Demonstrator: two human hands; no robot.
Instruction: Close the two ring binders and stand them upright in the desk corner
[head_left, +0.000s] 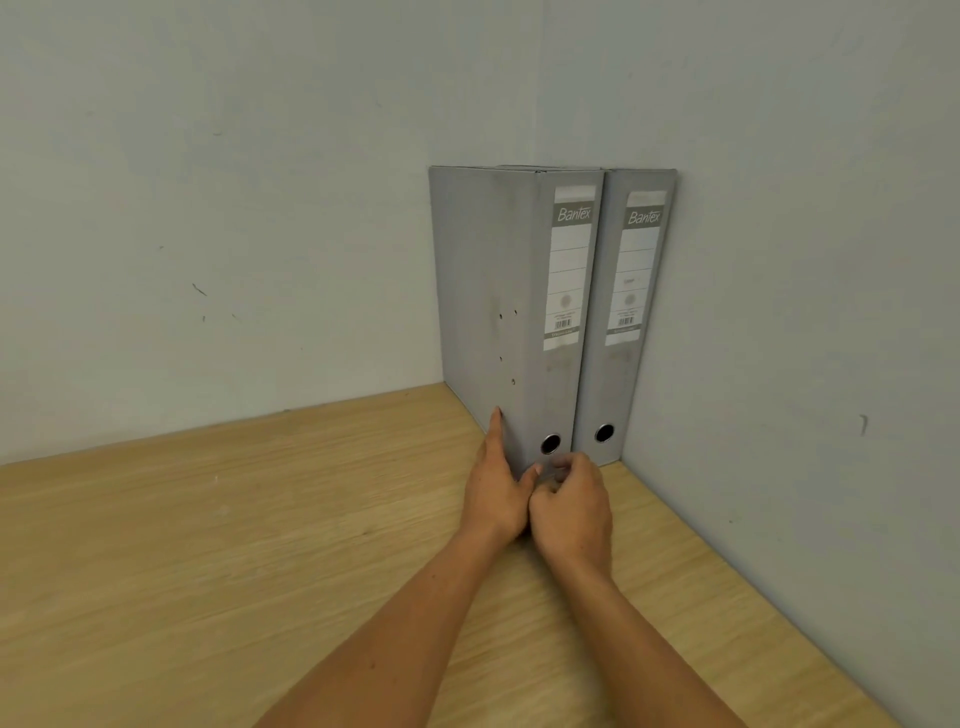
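Two grey ring binders stand closed and upright side by side in the desk corner, spines facing me. The right binder (623, 322) leans against the right wall. The left binder (498, 291) stands beside it, touching it. My left hand (496, 493) lies flat against the left cover of the left binder near its bottom, thumb at the spine's edge. My right hand (571, 506) is at the bottom of that spine, fingers curled and blurred just below the finger hole; whether they pinch the spine is unclear.
The wooden desk (234, 545) runs left and towards me. Pale walls (260, 208) close the corner at the back and on the right.
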